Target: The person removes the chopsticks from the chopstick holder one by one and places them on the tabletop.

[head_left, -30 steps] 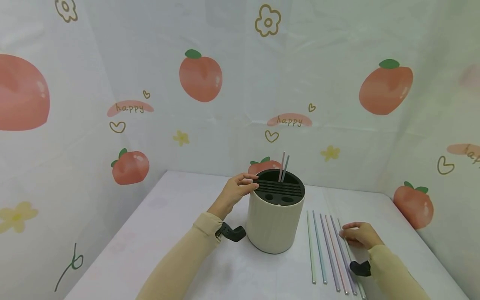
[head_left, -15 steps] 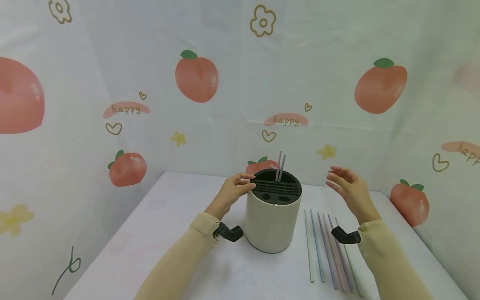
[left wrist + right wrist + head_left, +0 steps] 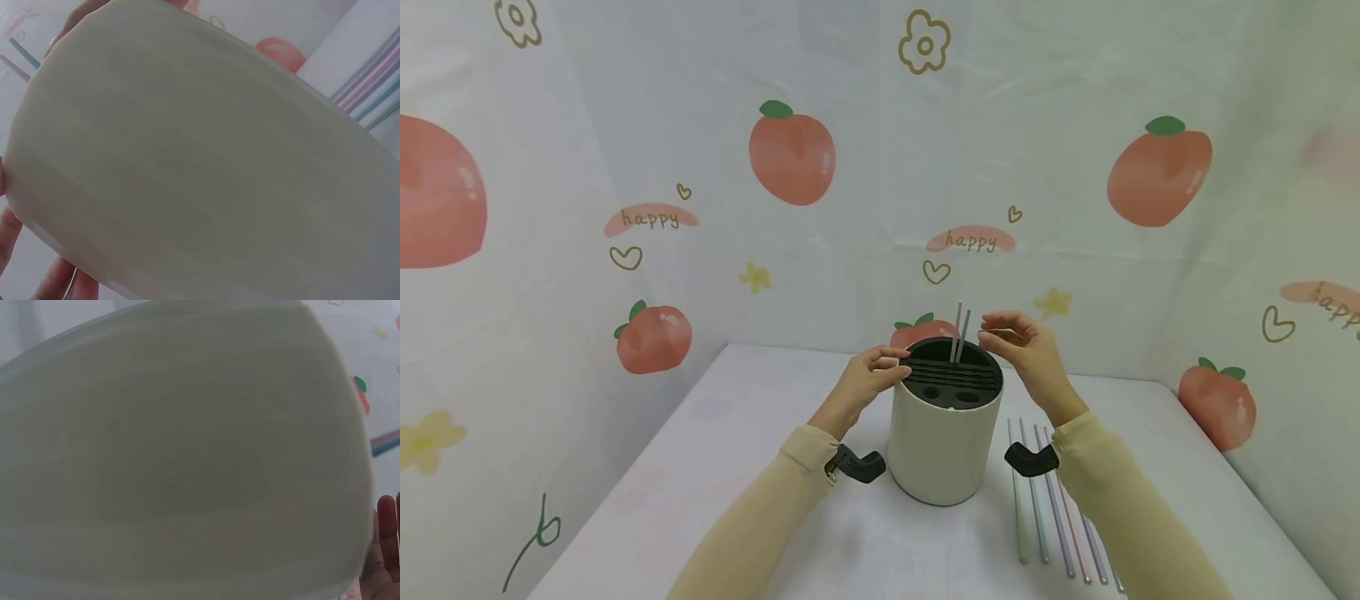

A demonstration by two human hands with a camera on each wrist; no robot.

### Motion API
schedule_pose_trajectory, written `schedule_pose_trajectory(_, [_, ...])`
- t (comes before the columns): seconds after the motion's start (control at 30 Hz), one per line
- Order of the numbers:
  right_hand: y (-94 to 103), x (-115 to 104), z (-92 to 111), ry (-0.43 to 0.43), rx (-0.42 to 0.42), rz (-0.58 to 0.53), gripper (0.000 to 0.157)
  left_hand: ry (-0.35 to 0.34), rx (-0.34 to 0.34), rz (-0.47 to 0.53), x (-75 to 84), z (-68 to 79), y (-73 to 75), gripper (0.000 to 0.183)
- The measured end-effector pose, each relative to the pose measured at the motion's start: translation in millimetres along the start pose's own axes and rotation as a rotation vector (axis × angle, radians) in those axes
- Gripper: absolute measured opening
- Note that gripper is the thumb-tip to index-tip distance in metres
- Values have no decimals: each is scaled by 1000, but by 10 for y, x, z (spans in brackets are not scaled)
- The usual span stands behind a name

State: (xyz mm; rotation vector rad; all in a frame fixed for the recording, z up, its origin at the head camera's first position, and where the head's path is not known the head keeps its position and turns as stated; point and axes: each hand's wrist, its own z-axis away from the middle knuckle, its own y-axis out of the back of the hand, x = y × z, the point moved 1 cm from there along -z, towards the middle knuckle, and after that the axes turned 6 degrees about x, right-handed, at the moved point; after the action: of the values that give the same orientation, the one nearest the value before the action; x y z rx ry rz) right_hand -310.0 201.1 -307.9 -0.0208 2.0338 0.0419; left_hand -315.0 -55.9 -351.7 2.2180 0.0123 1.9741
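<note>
A cream round holder (image 3: 942, 454) stands upright, with a black slotted insert (image 3: 951, 382) in its top. Two thin straws, one pink (image 3: 957, 333) and one blue (image 3: 964, 333), rise from its rear opening. My left hand (image 3: 857, 389) rests its fingertips on the holder's left rim; in the left wrist view its fingers (image 3: 56, 278) are partly hidden behind the wall. At the far right rim my right hand (image 3: 1030, 358) hovers with loosely bent fingers, right of the two straws, holding nothing. In the right wrist view the holder (image 3: 187, 450) covers most of the picture.
Several pastel straws (image 3: 1036, 517) lie side by side on the white table (image 3: 820, 533), right of the holder and partly under the right forearm. Behind and to the sides hangs a pale cloth (image 3: 865, 233) printed with peaches.
My right hand has lifted away from the lying straws, then moved left to the holder's right rim. The left hand stays at the left rim.
</note>
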Motion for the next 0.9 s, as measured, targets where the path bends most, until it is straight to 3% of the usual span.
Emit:
schedule_pose_trajectory(0.17, [-106,29,-42,-26,-46,146,22,3,-3,10,19,18,0,32])
schedule_pose_trajectory(0.47, [-177,28,-87,-44,-91,245,30,0,10,9,-28,-11,3,33])
schedule_pose_trajectory(0.7, [-174,29,-94,-56,-84,220,29,4,8,12,-23,-7,-5,33])
schedule_pose_trajectory(0.9, [-128,-93,-155,17,3,49,21,3,13,8,-27,-14,-9,33])
